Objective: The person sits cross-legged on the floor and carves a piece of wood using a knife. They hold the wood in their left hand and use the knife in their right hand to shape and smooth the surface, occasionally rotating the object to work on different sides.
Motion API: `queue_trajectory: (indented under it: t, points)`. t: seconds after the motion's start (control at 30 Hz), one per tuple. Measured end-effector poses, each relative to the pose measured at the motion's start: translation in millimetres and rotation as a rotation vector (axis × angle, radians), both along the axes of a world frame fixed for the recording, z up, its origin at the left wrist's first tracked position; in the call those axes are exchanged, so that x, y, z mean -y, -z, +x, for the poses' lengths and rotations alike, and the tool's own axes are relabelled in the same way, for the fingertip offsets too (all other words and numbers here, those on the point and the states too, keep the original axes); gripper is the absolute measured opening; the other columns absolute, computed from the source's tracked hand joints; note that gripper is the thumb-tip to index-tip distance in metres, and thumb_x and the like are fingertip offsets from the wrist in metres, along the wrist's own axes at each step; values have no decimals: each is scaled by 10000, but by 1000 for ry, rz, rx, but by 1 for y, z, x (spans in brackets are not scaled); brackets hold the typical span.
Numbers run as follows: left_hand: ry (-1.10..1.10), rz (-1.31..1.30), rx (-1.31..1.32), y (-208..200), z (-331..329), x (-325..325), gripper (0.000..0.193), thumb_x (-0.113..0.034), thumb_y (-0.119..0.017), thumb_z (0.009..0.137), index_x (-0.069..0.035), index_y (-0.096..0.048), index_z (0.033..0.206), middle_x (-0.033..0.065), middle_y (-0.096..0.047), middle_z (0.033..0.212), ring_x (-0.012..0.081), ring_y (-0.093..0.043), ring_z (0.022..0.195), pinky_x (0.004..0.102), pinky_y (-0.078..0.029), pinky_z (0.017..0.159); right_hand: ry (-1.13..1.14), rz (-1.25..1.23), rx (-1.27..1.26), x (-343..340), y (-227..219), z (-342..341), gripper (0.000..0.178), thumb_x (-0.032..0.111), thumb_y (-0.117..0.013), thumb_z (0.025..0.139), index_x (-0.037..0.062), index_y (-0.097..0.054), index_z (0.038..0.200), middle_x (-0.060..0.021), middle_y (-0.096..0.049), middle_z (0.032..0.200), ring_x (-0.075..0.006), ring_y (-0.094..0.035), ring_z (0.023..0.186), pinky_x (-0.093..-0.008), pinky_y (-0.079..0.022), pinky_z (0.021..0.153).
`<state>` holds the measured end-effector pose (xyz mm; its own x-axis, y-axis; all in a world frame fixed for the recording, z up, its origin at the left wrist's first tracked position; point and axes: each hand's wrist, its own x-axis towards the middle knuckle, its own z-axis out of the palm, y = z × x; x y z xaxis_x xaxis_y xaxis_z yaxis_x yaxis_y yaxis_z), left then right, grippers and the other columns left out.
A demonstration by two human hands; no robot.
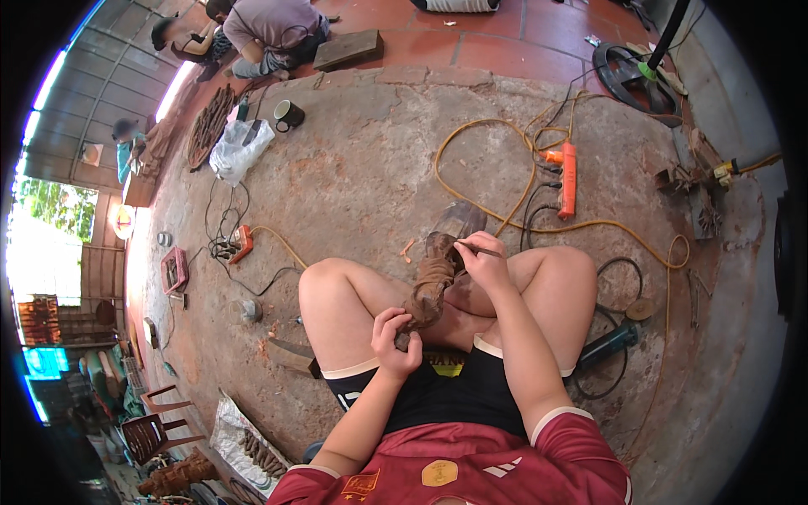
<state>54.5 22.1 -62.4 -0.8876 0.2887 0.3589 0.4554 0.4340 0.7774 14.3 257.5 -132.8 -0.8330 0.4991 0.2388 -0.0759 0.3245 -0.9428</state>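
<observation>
White glare left, bowed edges

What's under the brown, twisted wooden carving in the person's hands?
Bare skin of the crossed legs shows past the right edge of the brown wooden carving. Whatever lies directly beneath is covered by the carving and the left hand, so any support there can't be told.

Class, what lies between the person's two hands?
A brown carved wooden piece, running from the left hand toward the right hand; the head view shows it.

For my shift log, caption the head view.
Left hand grips a brown carving; right hand holds a thin tool at its far end.
</observation>
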Motion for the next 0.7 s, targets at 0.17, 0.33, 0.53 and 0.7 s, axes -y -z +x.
queue_trajectory:
  t: [0.17,0.33,0.53,0.7]
  points:
    - [-1,14,8,0,0,-1,276,-14,-625,693,7,-646,968,210,-624,1048,347,-622,965,406,-507,876,-49,10,-31,-2,2,0,78,34,-767,771,-8,-707,796,-130,-643,733,-253,-625,628,-328,-479,569]
    - [-5,14,8,0,0,0,276,-12,-624,694,9,-645,969,210,-623,1049,345,-623,967,407,-506,882,-42,12,-5,0,0,0,68,33,-759,775,-9,-713,803,-136,-649,737,-254,-629,631,-329,-482,573]
    - [-2,-1,-5,1,1,0,276,-11,-625,693,10,-645,967,210,-624,1047,344,-625,958,403,-509,870,-17,22,8,-1,0,-1,70,41,-757,776,-9,-714,802,-139,-650,738,-259,-641,638,-330,-493,586]
    - [1,-5,-9,0,0,0,283,-9,-628,690,8,-645,971,212,-624,1044,341,-628,952,400,-514,859,-3,34,16,-3,1,-1,72,40,-762,770,-7,-710,789,-143,-644,728,-269,-640,635,-335,-496,585]
